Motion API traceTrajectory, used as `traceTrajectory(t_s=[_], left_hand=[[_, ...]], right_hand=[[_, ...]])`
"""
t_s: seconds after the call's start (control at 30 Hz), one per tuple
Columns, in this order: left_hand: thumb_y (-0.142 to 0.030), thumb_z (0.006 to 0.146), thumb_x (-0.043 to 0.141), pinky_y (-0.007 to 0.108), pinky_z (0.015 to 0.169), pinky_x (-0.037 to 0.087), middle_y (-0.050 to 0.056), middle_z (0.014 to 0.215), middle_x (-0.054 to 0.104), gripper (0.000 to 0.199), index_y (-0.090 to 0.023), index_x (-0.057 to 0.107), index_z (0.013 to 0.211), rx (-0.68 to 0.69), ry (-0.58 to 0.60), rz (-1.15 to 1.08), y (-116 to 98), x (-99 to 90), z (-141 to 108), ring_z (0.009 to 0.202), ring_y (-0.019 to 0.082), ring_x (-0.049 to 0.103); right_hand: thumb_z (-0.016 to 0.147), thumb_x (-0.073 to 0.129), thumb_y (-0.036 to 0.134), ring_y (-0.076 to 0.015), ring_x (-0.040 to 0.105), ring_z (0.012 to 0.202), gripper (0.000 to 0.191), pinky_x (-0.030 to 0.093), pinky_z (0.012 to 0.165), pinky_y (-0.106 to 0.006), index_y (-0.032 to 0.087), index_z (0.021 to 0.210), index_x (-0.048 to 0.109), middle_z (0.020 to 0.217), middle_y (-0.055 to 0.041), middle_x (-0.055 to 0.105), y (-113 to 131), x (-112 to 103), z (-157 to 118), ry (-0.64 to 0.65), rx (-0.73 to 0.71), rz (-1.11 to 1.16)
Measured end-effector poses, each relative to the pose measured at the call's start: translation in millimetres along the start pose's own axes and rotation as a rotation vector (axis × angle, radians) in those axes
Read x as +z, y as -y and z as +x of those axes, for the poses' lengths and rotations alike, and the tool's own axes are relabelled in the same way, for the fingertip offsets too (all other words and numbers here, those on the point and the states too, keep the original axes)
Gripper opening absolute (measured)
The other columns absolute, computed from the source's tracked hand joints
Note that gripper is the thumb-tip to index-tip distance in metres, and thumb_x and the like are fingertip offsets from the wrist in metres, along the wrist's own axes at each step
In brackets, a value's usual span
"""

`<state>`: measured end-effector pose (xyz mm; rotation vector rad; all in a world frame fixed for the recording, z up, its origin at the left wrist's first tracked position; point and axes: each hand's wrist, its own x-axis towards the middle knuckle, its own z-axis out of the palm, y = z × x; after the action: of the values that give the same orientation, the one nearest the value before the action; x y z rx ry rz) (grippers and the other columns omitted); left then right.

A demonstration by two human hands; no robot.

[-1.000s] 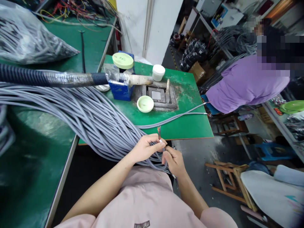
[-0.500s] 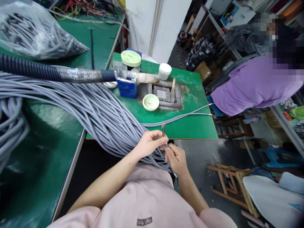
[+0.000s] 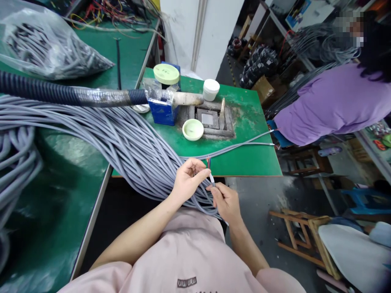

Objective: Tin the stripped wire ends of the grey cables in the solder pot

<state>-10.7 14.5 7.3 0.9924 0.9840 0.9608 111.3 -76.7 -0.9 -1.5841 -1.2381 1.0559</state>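
My right hand pinches a grey cable just below its stripped end. A short white section shows above the grip, topped by a tuft of thin coloured wires pointing up. Beside this end is my left hand, thumb tip at the white section and index finger curled, with a gap between the two. Whether the thumb presses on the cable I cannot tell. Beneath both hands runs a thick bundle of grey cables, coming from the left and hanging over the table edge at my lap.
On the green table sit a soldering pot, a pale green dish, a white jar and a blue box under a ribbed hose. Two cables lie across it. A person in purple is at the right.
My left fingers have loosened from the cable end and parted, uncovering its white section. The right hand keeps its grip. The view has shifted slightly.
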Motion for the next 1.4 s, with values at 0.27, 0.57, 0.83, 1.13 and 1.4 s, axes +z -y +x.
traceTrajectory(t_s=[0.27, 0.57, 0.83, 1.13, 1.4], left_hand=[[-0.028, 0.07, 0.075, 0.019, 0.06, 0.043, -0.002, 0.067, 0.058, 0.02, -0.016, 0.059, 0.074, 0.043, -0.033, 0.117, -2.9, -0.7, -1.1, 0.061, 0.008, 0.052], [-0.034, 0.066, 0.077, 0.019, 0.055, 0.04, -0.002, 0.062, 0.057, 0.028, -0.015, 0.057, 0.065, -0.029, -0.031, 0.019, -4.8, -0.7, 1.7, 0.056, 0.007, 0.048], [-0.038, 0.063, 0.08, 0.02, 0.055, 0.042, -0.002, 0.059, 0.06, 0.029, -0.014, 0.063, 0.067, -0.062, 0.019, -0.004, -5.2, 5.8, -3.7, 0.055, 0.007, 0.049], [-0.042, 0.058, 0.083, 0.023, 0.059, 0.048, 0.0, 0.06, 0.065, 0.034, -0.014, 0.064, 0.065, -0.131, 0.041, -0.1, -8.2, 5.9, -3.4, 0.057, 0.01, 0.058], [-0.044, 0.059, 0.082, 0.024, 0.059, 0.05, 0.0, 0.059, 0.066, 0.037, -0.014, 0.06, 0.063, -0.151, 0.122, -0.165, 4.0, 14.7, -9.7, 0.056, 0.011, 0.06]], right_hand=[[0.094, 0.043, 0.037, -0.0089, 0.046, 0.047, 0.034, 0.036, 0.049, -0.021, 0.016, 0.077, 0.064, 0.048, 0.004, 0.049, -0.1, 2.0, -0.3, 0.007, -0.032, -0.081], [0.092, 0.047, 0.038, -0.0078, 0.046, 0.043, 0.031, 0.037, 0.046, -0.019, 0.016, 0.08, 0.065, 0.047, 0.0042, 0.05, 1.5, 0.0, 2.0, -0.009, 0.043, 0.079], [0.084, 0.058, 0.047, -0.0072, 0.04, 0.035, 0.047, 0.033, 0.038, -0.019, 0.013, 0.115, 0.063, 0.042, 0.007, 0.049, 7.4, -8.2, 35.5, 0.115, 0.139, 0.445], [0.085, 0.058, 0.037, -0.0093, 0.048, 0.051, 0.023, 0.041, 0.051, -0.023, 0.018, 0.085, 0.071, 0.058, 0.0014, 0.055, 18.2, -1.5, 33.1, -0.248, -0.057, 0.122], [0.085, 0.059, 0.038, -0.0098, 0.047, 0.05, 0.024, 0.041, 0.051, -0.023, 0.017, 0.075, 0.066, 0.055, 0.0023, 0.053, 14.2, 3.1, 33.8, -0.359, -0.062, 0.187]])
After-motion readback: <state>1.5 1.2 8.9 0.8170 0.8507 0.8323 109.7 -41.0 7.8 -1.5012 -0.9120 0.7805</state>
